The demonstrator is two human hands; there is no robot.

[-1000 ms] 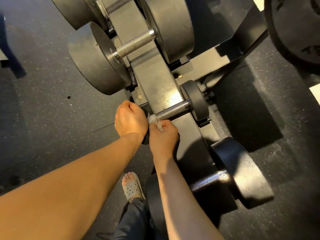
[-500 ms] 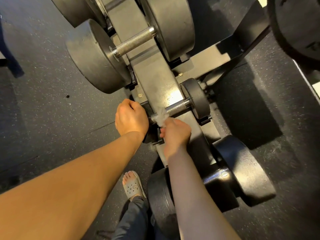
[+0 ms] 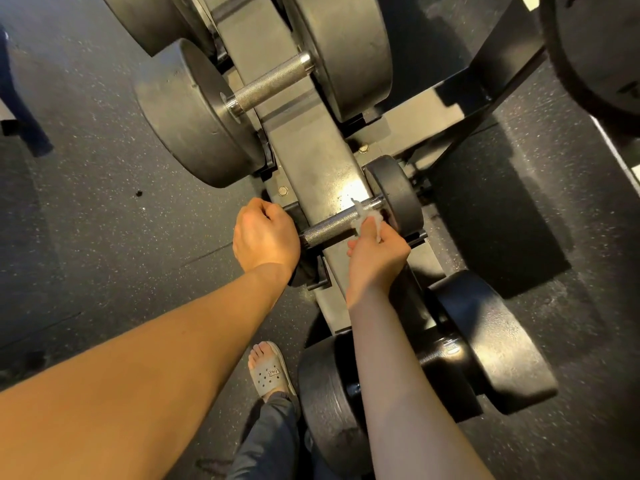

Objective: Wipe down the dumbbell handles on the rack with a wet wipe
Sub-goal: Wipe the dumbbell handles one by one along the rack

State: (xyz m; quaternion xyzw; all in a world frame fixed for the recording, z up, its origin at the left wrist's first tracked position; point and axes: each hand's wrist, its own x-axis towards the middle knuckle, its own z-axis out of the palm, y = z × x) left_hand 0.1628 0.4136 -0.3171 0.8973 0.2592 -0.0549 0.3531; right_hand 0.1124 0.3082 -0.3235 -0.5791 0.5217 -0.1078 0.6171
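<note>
Right grip (image 3: 377, 252) pinches white wet wipe (image 3: 367, 218) against knurled steel handle (image 3: 327, 230) of small black dumbbell (image 3: 398, 199), left grip (image 3: 265, 237) clasping its other end; mid-wipe, next stroke likely leftward.

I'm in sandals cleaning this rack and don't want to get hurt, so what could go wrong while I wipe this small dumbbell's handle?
Your sandal leaves bare toes close beside the rack; if the dumbbell your left hand holds rolls out, it could land there. Your right hand pinches the wipe close to the end weight, so it might get caught.
</note>
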